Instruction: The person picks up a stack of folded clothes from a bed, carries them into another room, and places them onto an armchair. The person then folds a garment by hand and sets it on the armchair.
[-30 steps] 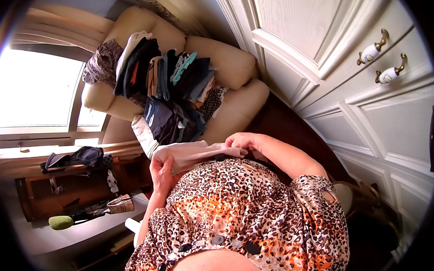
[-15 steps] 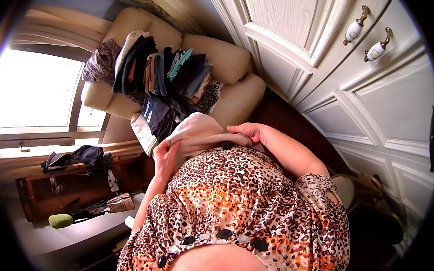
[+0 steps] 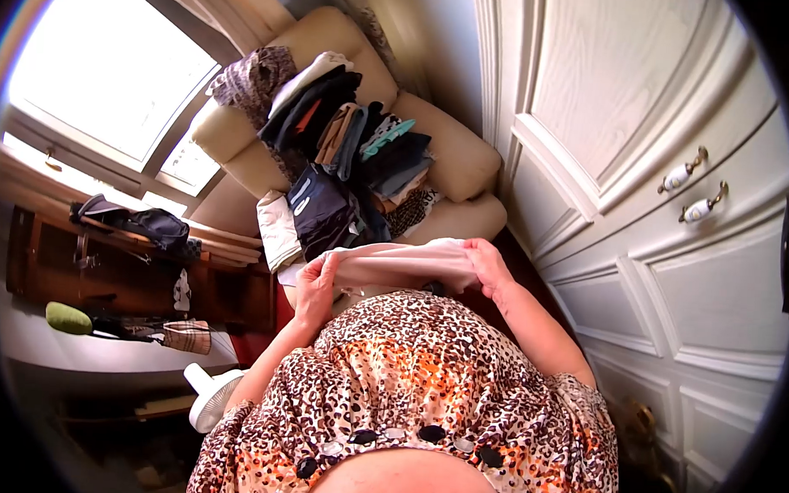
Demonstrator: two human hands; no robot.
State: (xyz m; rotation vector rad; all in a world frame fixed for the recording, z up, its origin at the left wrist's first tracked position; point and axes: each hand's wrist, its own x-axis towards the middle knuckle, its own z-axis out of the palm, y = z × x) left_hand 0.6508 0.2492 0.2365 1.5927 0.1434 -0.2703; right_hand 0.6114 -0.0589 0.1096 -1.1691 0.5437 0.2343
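Note:
A pale pink garment (image 3: 403, 262) is stretched between my two hands in front of my body; its exact kind does not show. My left hand (image 3: 316, 287) grips its left end, fingers closed on the cloth. At the opposite end, my right hand (image 3: 489, 269) pinches the other corner. Just beyond the cloth, a cream armchair (image 3: 457, 149) bears stacks of folded clothes (image 3: 363, 150). Nearest the garment lie a dark folded item (image 3: 322, 211) and a white folded cloth (image 3: 278, 231).
White panelled wardrobe doors (image 3: 608, 106) with ornate handles (image 3: 678, 176) stand on the right. A bright window (image 3: 114, 63) is at the upper left. Below it is a brown wooden piece of furniture (image 3: 46, 260) with a dark bag (image 3: 162, 227). A white fan-like object (image 3: 211, 398) is near my left arm.
The pink garment has gone from loosely bunched to pulled wide and taut. My right hand has moved outward to its right corner. The view has turned and shifted.

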